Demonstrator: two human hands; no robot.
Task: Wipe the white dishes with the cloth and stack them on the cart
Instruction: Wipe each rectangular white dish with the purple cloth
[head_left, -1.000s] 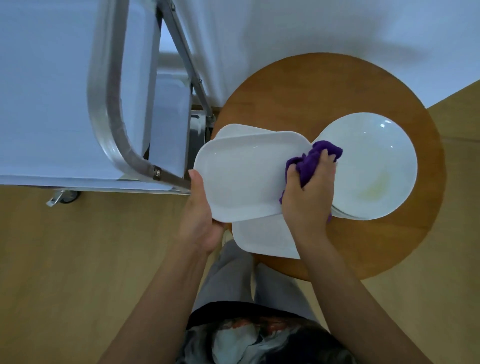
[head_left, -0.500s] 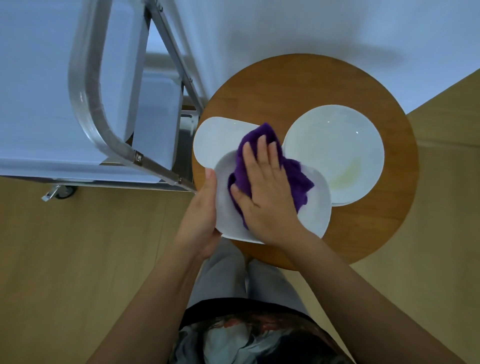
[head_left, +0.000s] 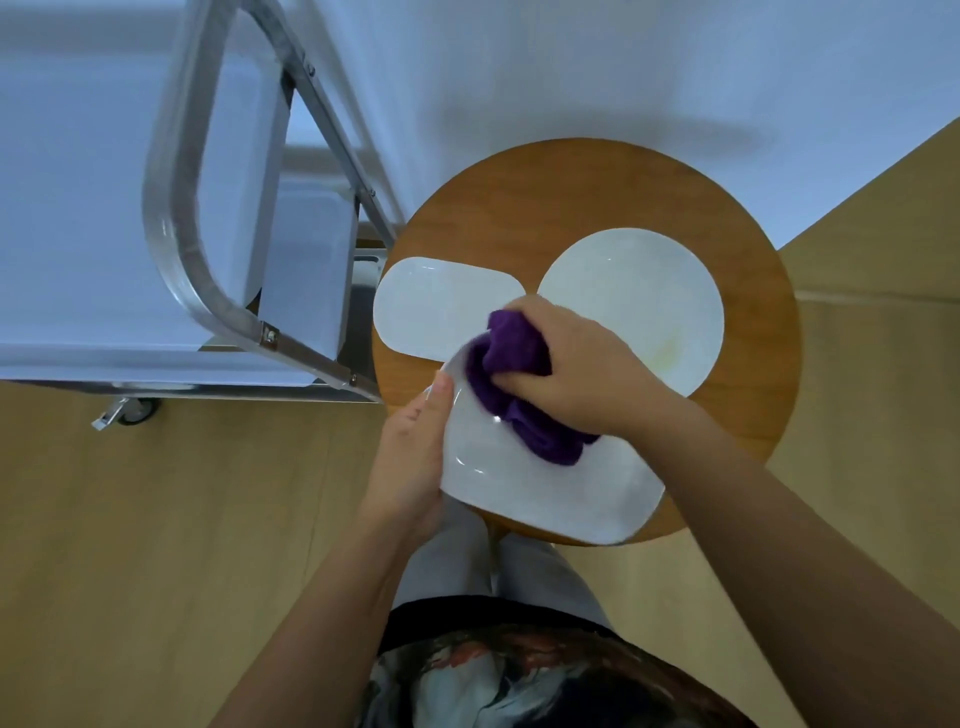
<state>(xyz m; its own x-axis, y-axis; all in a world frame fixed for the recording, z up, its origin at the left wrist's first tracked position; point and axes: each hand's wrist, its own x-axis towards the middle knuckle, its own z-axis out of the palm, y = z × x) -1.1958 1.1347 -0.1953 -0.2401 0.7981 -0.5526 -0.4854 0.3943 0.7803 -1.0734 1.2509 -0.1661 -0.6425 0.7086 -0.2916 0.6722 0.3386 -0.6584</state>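
Here, left hand (head_left: 410, 457) gripping edge of rectangular white plate (head_left: 545, 488) over round wooden table (head_left: 753, 332), right hand (head_left: 576, 374) clenched on purple cloth (head_left: 511, 395) pressed on it, 2nd rect. plate (head_left: 441, 306) & round plate (head_left: 649, 306) on table, cart (head_left: 197, 260) to left.

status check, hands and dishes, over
Left hand gripping held dish edge. Right hand pressing purple cloth on it. Two dishes on table, cart clear.
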